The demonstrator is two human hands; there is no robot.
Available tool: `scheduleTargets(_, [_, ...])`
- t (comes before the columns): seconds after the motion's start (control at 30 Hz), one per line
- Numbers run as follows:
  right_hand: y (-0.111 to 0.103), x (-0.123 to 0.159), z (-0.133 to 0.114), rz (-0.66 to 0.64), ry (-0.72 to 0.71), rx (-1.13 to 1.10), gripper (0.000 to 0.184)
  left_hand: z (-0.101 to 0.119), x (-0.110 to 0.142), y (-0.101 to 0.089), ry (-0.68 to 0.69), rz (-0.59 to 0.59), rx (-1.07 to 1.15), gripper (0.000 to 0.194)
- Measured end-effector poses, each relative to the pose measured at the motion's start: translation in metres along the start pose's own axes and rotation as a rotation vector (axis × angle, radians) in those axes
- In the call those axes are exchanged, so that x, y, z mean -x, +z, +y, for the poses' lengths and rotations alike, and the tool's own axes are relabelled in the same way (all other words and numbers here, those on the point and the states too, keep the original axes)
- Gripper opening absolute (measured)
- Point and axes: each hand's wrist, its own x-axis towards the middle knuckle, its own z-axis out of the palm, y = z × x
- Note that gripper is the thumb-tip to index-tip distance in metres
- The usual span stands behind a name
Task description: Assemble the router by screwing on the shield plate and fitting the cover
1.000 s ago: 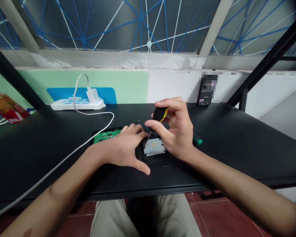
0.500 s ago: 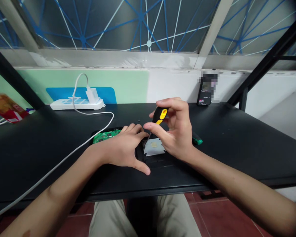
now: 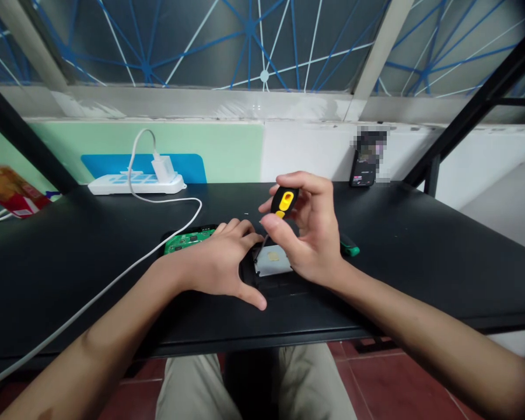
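Note:
My right hand (image 3: 310, 233) pinches a black and yellow screwdriver (image 3: 285, 200) between thumb and fingers. The screwdriver tilts, its shaft running down to the left corner of a silver metal plate (image 3: 272, 261), which has dark screws or tabs at its edges. My left hand (image 3: 221, 256) lies spread across a black casing (image 3: 247, 271) beside the plate, thumb on the near side and fingers on the far side. Left of that hand, a green circuit board (image 3: 188, 240) shows in a black housing. The palm hides where these parts meet.
A green and black tool handle (image 3: 349, 247) lies behind my right hand. A white cable (image 3: 157, 245) crosses the black table (image 3: 420, 262) from a power strip (image 3: 135, 184). A phone (image 3: 365, 160) leans on the wall; a red and orange package (image 3: 15, 189) is far left.
The screwdriver handle has turned in my right hand, so its yellow part faces me more. My right thumb and fingers have shifted slightly on it. My left hand stays put.

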Motion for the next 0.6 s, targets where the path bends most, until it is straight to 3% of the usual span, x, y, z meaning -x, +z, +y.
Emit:
scheduleTargets(0.17, [-0.0001, -0.0027, 0.0001, 0.052, -0.102, 0.060, 0.045, 0.0002, 0.0009, -0.0008, 0.014, 0.003, 0.035, 0.104])
scheduleTargets(0.43, [-0.0002, 0.0008, -0.0080, -0.012, 0.000, -0.125, 0.032, -0.0001, 0.0000, -0.0010, -0.005, 0.002, -0.016, 0.095])
scheduleTargets(0.6, [0.0002, -0.0014, -0.0050, 0.038, -0.044, -0.039, 0.028, 0.0002, 0.0007, -0.0007, 0.001, -0.003, 0.026, 0.096])
